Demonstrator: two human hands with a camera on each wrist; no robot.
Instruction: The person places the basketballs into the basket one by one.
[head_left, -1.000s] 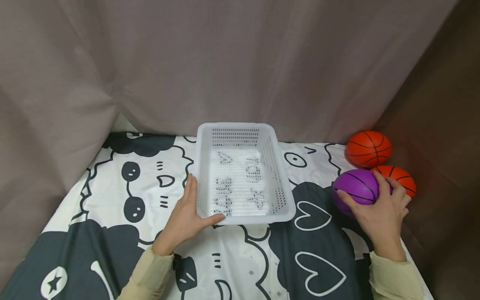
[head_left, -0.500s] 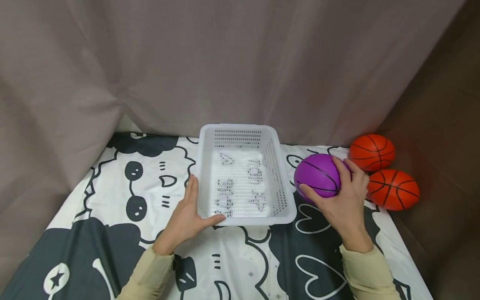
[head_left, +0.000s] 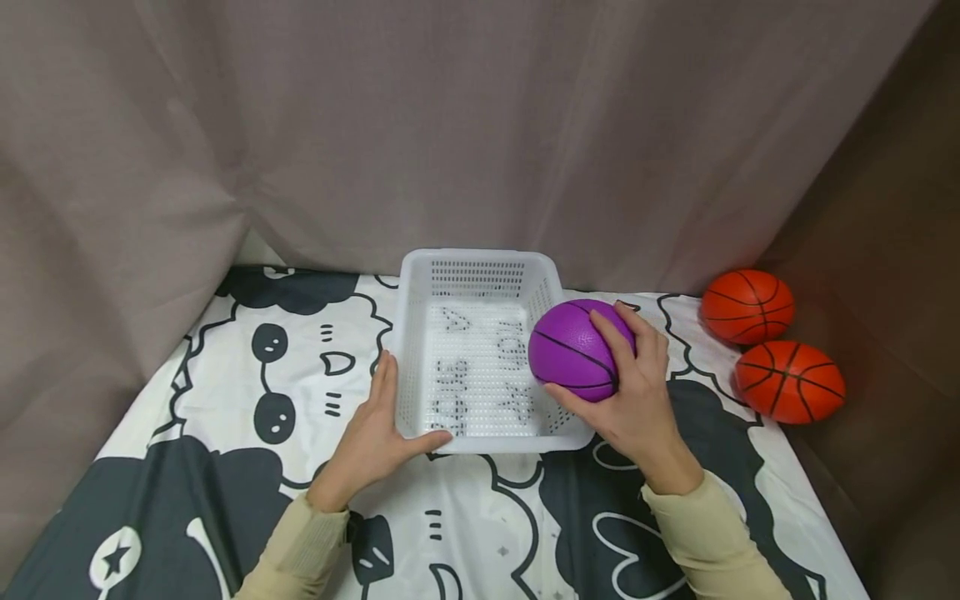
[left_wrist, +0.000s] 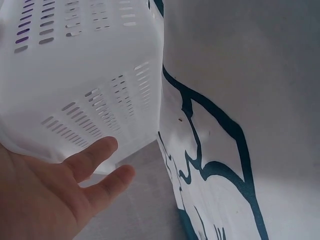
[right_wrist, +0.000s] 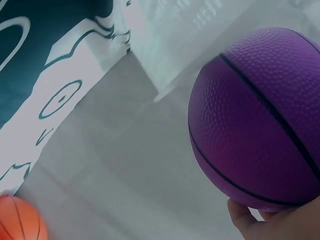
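Observation:
A purple ball with black basketball lines [head_left: 572,350] is gripped in my right hand [head_left: 637,396], thumb at its near side and fingers over its right side. In the head view the ball overlaps the right rim of a white perforated plastic basket [head_left: 480,444]. My left hand [head_left: 371,437] rests at the basket's front left corner, fingers straight along the outer left wall and thumb over the front rim. The left wrist view shows two straight fingers [left_wrist: 107,190] beside the slotted wall. The right wrist view shows the purple ball [right_wrist: 260,125] large, with fingertips under it.
Two orange basketballs, a far one [head_left: 747,307] and a nearer one [head_left: 790,382], lie at the right edge of the table. A black and white cartoon cloth [head_left: 450,533] covers the table. Grey-brown curtains [head_left: 480,125] hang behind it and at the sides.
My right hand has carried the purple ball leftward from beside the orange basketballs to the basket's right rim. The nearer orange basketball is now fully visible. My left hand stays at the basket.

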